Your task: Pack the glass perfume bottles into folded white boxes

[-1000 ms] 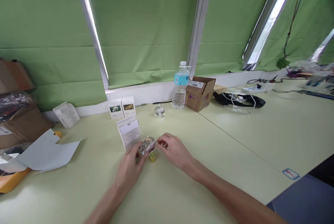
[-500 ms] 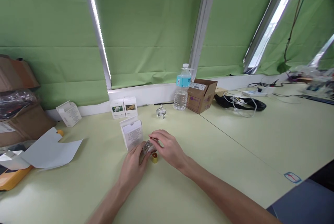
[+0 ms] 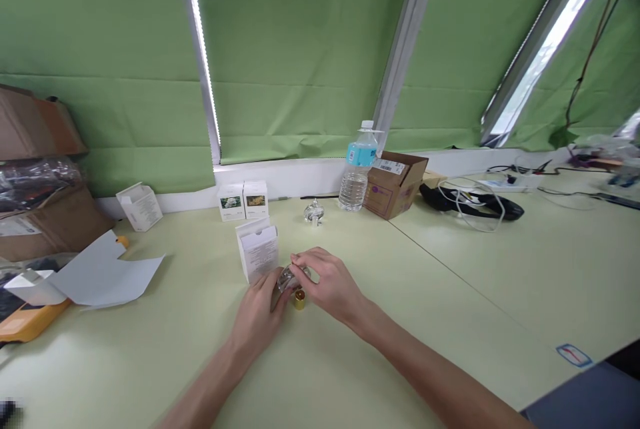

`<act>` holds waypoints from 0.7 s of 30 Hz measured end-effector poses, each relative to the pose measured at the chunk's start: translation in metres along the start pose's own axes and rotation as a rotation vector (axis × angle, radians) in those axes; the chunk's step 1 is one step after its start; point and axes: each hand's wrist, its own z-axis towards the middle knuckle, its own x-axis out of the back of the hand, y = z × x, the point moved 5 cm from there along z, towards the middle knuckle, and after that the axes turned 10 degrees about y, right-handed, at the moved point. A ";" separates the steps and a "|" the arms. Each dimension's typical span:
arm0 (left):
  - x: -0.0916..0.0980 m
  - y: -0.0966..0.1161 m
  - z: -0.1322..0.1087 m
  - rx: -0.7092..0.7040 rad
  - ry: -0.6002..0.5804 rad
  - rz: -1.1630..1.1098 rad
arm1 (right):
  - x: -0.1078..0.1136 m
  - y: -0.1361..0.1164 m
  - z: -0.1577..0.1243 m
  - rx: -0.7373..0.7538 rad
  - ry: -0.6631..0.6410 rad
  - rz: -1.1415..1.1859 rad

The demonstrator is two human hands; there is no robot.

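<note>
A gold-looking cap [image 3: 299,299] sits on a pale desk [image 3: 500,282] below green blinds [image 3: 300,62].

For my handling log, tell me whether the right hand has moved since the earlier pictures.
Yes: the right hand has moved left, judged against the gold cap; its fingertips now pass the cap.

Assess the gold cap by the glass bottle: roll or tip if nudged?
The gold cap stands on its flat end, so a light nudge probably slides it. Its round side suggests it would roll once knocked over. Its shiny surface may feel slippery.
</note>
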 end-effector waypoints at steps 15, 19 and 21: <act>0.001 0.001 0.000 0.005 0.001 -0.006 | -0.003 0.003 0.003 -0.061 -0.062 -0.033; 0.000 0.000 -0.001 0.009 -0.010 -0.003 | -0.001 0.003 0.007 -0.105 -0.086 -0.025; -0.001 0.000 -0.002 0.009 -0.009 -0.006 | 0.000 0.002 0.008 -0.085 -0.096 -0.060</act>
